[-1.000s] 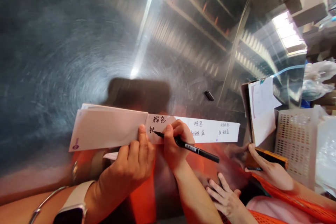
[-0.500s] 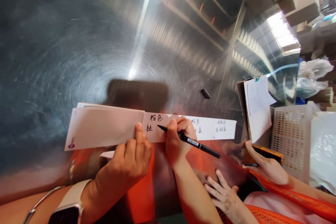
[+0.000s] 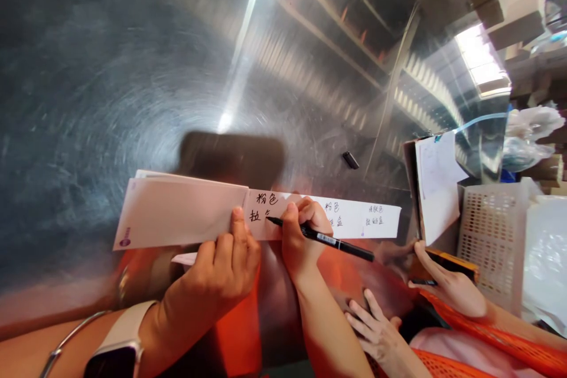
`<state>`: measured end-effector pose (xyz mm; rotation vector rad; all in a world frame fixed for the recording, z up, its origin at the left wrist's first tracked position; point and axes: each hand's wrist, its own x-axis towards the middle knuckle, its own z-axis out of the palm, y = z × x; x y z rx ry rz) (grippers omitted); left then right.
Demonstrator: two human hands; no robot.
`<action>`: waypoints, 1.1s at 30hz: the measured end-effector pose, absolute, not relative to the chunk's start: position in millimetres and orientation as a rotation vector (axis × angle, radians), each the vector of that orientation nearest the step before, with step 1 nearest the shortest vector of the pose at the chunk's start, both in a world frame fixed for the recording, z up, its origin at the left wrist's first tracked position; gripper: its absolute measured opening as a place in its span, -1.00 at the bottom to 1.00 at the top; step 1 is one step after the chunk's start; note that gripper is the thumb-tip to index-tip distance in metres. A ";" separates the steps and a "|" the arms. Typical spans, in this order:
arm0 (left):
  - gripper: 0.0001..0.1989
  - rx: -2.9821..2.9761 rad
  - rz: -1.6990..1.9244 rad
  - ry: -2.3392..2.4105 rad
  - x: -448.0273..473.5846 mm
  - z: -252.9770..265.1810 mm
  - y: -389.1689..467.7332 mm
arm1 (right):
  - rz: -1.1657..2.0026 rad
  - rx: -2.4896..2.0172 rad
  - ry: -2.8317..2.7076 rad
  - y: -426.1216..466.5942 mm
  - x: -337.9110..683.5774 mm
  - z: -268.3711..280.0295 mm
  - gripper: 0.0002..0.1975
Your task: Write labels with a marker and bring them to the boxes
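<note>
A long folded strip of white paper labels point(image 3: 181, 212) lies across the metal table, with black handwritten characters on its right-hand sections. My left hand point(image 3: 225, 260) keeps its index fingertip on the strip beside a fold; the other fingers are curled and the thumb is hidden. A pale paper corner point(image 3: 183, 258) pokes out near that wrist. Closed around a black marker pen point(image 3: 328, 238), my right hand point(image 3: 305, 236) rests on the strip and covers some of the writing. The pen's tip touches the second line of characters. Its loose black cap point(image 3: 351, 160) lies farther back.
At the right, a co-worker's hand point(image 3: 456, 286) holds a pen by a clipboard with papers point(image 3: 436, 189); the other hand point(image 3: 376, 328) lies spread near my right forearm. A white plastic crate point(image 3: 489, 236) and plastic bags point(image 3: 531, 130) stand beyond. The metal table point(image 3: 110, 82) is shiny.
The pen tip has added a few strokes to the right of the second line's first character. My left hand still presses the strip. The view has shifted slightly.
</note>
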<state>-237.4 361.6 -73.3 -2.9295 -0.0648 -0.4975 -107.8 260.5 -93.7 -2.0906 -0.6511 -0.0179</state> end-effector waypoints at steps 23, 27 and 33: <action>-0.83 -2.895 -0.475 -0.048 -238.7 -73.8 362.6 | -0.054 -2.005 -0.548 275.0 -106.4 -83.9 -0.61; -0.85 -2.882 -0.456 -0.006 -239.2 -73.2 365.3 | -0.079 -2.011 -0.571 274.0 -108.6 -84.8 -0.61; -0.87 -2.887 -0.462 0.001 -239.3 -72.9 366.5 | -0.062 -2.016 -0.400 269.1 -106.6 -90.0 -0.59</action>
